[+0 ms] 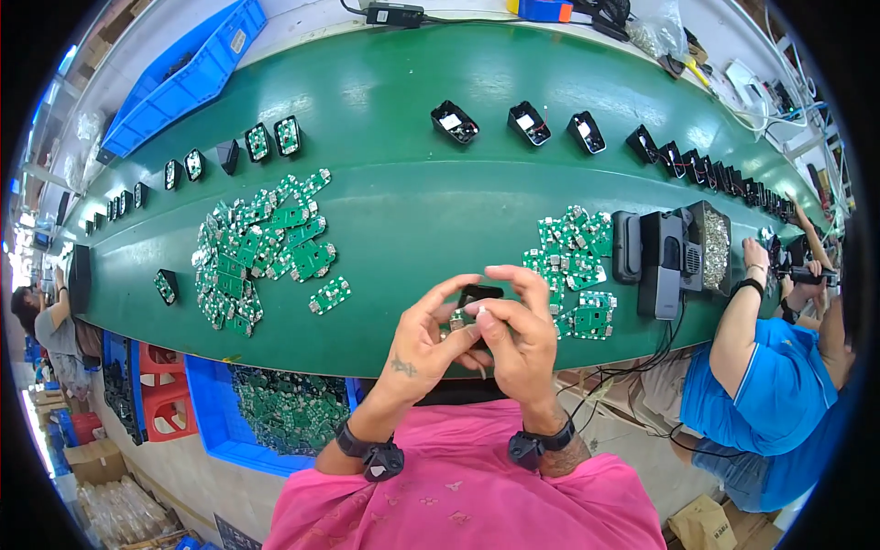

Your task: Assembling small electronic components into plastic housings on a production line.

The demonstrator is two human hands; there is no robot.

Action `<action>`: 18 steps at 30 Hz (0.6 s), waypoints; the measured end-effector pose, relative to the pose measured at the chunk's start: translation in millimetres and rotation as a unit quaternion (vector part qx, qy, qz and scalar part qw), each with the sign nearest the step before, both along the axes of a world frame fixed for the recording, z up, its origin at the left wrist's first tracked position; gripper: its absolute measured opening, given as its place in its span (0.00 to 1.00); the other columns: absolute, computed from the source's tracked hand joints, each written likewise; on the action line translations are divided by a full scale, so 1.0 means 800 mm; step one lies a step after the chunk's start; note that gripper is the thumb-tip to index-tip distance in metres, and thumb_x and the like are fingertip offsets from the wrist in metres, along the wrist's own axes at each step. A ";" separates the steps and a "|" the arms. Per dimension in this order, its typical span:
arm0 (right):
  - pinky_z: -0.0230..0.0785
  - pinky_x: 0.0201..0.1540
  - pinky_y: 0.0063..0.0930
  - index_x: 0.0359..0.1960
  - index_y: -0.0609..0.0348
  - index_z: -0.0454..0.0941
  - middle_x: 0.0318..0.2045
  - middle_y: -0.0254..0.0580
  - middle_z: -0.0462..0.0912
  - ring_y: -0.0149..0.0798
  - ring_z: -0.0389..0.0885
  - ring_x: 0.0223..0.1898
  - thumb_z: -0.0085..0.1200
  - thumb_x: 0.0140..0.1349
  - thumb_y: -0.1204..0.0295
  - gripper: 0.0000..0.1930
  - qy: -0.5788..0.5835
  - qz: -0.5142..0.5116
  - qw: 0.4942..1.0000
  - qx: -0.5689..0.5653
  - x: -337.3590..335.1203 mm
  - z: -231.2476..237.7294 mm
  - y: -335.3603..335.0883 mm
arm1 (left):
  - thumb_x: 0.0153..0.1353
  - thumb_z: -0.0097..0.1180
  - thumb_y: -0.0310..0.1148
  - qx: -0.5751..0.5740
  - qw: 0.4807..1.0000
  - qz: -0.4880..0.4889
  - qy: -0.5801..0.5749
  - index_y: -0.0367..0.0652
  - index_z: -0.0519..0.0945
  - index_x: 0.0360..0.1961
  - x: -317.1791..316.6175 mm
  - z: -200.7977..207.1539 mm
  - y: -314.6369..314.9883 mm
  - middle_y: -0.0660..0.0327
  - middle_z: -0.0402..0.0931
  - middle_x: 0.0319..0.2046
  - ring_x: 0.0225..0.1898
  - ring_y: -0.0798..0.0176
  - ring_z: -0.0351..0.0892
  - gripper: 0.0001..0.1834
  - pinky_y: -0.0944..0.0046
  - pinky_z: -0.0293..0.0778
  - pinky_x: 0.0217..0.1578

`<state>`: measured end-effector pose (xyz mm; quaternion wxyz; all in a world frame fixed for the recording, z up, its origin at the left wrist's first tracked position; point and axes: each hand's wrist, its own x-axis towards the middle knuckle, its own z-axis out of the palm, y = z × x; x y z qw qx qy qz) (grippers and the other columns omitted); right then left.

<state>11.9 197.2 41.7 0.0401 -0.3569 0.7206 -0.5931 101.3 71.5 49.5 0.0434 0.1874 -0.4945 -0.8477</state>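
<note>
Close to the near edge of the green table, both my hands come together around a small black plastic housing (480, 292). My left hand (427, 341) is closed about its left side, with a bit of green circuit board (456, 321) showing by the fingers. My right hand (522, 341) grips from the other side, thumb and fingertips pinched at the front; whatever is in that pinch is too small to name. A large heap of green circuit boards (240, 252) lies to the left, a single board (330, 294) beside it. More boards (573, 240) are piled at my right.
Black housings (456, 123) form a row across the far side of the table (394, 220), curving right. Housings with boards (287, 136) stand at left. A grey device (660, 266) and a box of small metal parts (715, 246) sit right, near a co-worker (770, 385). A blue crate (215, 417) is below left.
</note>
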 end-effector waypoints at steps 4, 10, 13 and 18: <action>0.67 0.45 0.39 0.36 0.61 0.83 0.39 0.43 0.78 0.47 0.74 0.44 0.60 0.59 0.78 0.04 0.196 -0.131 0.969 0.079 0.016 0.006 -0.002 | 0.64 0.52 0.16 -0.178 0.974 0.140 0.031 0.38 0.66 0.67 -0.002 0.011 0.013 0.54 0.80 0.49 0.38 0.68 0.84 0.29 0.70 0.84 0.35; 0.65 0.27 0.37 0.30 0.62 0.79 0.25 0.43 0.76 0.45 0.75 0.25 0.60 0.56 0.80 0.03 0.122 0.051 0.989 0.059 -0.012 0.031 -0.005 | 0.62 0.53 0.14 -0.261 0.958 0.109 0.054 0.37 0.71 0.63 0.005 0.021 -0.006 0.53 0.78 0.52 0.43 0.66 0.83 0.27 0.68 0.85 0.41; 0.64 0.25 0.33 0.28 0.62 0.78 0.22 0.41 0.75 0.41 0.75 0.22 0.61 0.56 0.79 0.03 0.095 0.117 0.986 0.072 -0.024 0.046 0.001 | 0.61 0.53 0.13 -0.308 0.948 0.043 0.067 0.35 0.72 0.62 0.009 0.034 -0.019 0.52 0.77 0.52 0.46 0.63 0.83 0.26 0.66 0.86 0.44; 0.62 0.23 0.32 0.26 0.62 0.78 0.20 0.39 0.74 0.39 0.74 0.20 0.62 0.55 0.79 0.04 0.046 0.158 0.983 0.082 -0.026 0.050 0.007 | 0.57 0.54 0.14 -0.321 0.945 0.006 0.066 0.43 0.75 0.62 0.018 0.038 -0.025 0.55 0.80 0.50 0.38 0.67 0.84 0.29 0.69 0.82 0.34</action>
